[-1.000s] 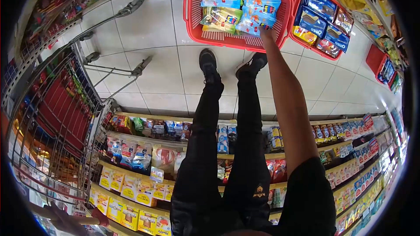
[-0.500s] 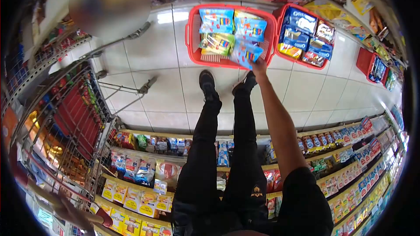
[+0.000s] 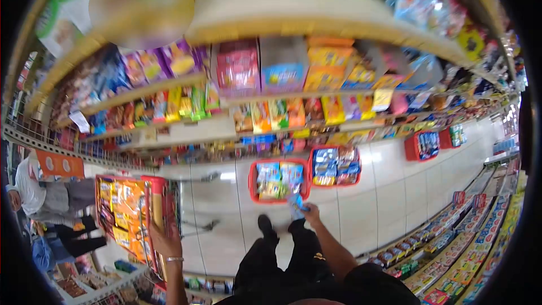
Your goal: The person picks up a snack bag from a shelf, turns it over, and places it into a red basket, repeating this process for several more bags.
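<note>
My right hand point(image 3: 311, 213) is closed on a blue snack packet point(image 3: 296, 206), held just off the near edge of a red basket point(image 3: 252, 182) with blue and green packets inside. My left hand point(image 3: 165, 241) is at the handle point(image 3: 157, 209) of a shopping cart at the left, a bracelet on its wrist. Its fingers lie along the handle, partly hidden, so their grip is unclear. Orange and yellow packs point(image 3: 129, 203) fill the cart.
A second red basket point(image 3: 359, 179) holds blue packets; further red baskets point(image 3: 410, 149) stand to the right. Shelves of snacks point(image 3: 282, 114) run across the front, others at lower right. People point(image 3: 48, 197) stand at far left.
The view has tilted up, showing more of the front shelves. The blue packet has come out of the basket with my right hand. My left hand shows more clearly at the cart.
</note>
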`<state>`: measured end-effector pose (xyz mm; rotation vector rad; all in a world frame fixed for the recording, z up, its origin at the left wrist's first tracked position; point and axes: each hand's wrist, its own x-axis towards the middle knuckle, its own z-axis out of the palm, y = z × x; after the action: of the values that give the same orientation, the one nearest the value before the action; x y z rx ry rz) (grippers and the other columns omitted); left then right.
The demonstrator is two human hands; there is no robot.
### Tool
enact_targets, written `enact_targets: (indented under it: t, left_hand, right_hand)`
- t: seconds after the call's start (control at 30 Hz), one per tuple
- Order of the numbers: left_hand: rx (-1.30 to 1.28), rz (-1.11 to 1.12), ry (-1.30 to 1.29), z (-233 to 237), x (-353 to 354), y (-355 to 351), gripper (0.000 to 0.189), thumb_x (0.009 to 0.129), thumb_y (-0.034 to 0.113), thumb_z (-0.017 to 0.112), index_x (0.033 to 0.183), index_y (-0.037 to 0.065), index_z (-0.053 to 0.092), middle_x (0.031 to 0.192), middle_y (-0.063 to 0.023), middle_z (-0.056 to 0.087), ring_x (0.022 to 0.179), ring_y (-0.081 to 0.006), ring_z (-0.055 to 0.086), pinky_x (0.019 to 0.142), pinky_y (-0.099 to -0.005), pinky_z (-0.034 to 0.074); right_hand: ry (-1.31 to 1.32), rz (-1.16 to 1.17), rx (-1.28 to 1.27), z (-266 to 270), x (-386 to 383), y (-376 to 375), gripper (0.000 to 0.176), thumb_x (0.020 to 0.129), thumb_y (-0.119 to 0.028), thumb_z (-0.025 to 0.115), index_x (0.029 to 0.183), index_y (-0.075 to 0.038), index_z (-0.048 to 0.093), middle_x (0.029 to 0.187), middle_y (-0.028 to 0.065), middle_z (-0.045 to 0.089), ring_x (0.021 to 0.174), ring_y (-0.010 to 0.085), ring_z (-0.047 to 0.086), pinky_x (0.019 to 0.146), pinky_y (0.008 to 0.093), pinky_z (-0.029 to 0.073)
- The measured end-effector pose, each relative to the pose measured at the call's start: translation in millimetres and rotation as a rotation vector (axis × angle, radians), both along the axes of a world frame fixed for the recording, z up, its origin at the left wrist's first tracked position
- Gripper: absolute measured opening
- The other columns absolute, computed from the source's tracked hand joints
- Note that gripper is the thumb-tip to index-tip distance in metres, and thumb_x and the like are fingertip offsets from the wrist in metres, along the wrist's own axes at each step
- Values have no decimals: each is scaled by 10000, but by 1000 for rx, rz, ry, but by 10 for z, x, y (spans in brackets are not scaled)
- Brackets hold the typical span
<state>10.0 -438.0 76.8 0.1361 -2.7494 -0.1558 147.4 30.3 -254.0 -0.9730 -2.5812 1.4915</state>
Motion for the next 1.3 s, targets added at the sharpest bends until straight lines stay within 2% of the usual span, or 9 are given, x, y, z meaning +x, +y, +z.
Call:
enact_targets:
  t: [0.17,0.3,0.37,0.53,0.67,0.73,1.07,1.27,1.3]
  left_hand:
    - [112,334,-315,221,-62,503,1065,658,326,780,1466,43,147,1475,-198,238,1355,-404,226,1085,-552,190]
    - [443,-451,-77,-76,1,1168,991,653,233,816,1436,11,251,1436,-224,317,1352,-394,260,1115,-501,177]
    - [683,-689,-379,146,38,1829,681,719,250,804,1285,33,493,1287,-201,507,1199,-332,491,1014,-416,387]
    - [962,-889,-579,565,132,3019,428,804,248,737,1135,28,581,1045,-164,633,995,-305,606,871,-370,469]
    - [1024,-934,-614,877,-57,3480,348,836,255,709,1073,16,617,933,-131,673,865,-241,650,786,-352,501]
    - [1028,-876,-666,1060,-106,3693,249,858,202,694,1019,20,644,794,-38,667,718,-77,618,659,-271,514]
    - [1351,-1149,-1040,1212,-265,5164,420,927,210,610,1274,1,502,1260,-142,557,1147,-183,542,987,-331,424]
    - [1115,-1276,-1348,1358,-13,5673,411,934,146,590,1318,38,489,1299,-65,542,1140,-146,535,955,-304,446]
    - [1088,-1344,-1389,1331,2,5703,401,939,162,584,1314,49,498,1295,-54,548,1140,-148,538,953,-301,447]
  right_hand:
    - [126,177,-338,1700,-395,-149,197,738,-52,756,906,1,666,824,48,666,780,117,612,728,272,484]
    - [251,434,-230,2869,-555,-127,246,730,-43,750,954,4,663,901,90,682,870,171,649,792,293,501]
    - [311,474,-196,3266,-556,-79,257,726,-36,743,968,0,661,914,100,677,873,191,648,787,303,502]
    - [397,564,-103,4078,-649,334,266,738,-29,713,1000,-20,663,912,135,663,851,268,643,789,345,490]
    - [504,532,-134,4389,-707,886,243,772,-111,735,972,5,661,889,126,669,821,199,639,747,317,485]
    - [522,528,-154,4520,-722,1135,237,795,-123,726,984,3,658,881,106,666,817,164,626,738,300,485]
    - [588,2,-589,3960,-697,2415,204,932,-114,573,1122,-42,584,882,-13,612,757,58,563,658,215,470]
    - [600,-305,-1042,3494,-705,2924,225,920,-82,553,1142,-55,561,871,18,599,720,98,590,616,240,506]
    - [653,-173,-813,3153,-752,3057,260,903,-66,542,1163,-65,547,863,36,597,656,122,598,578,270,524]
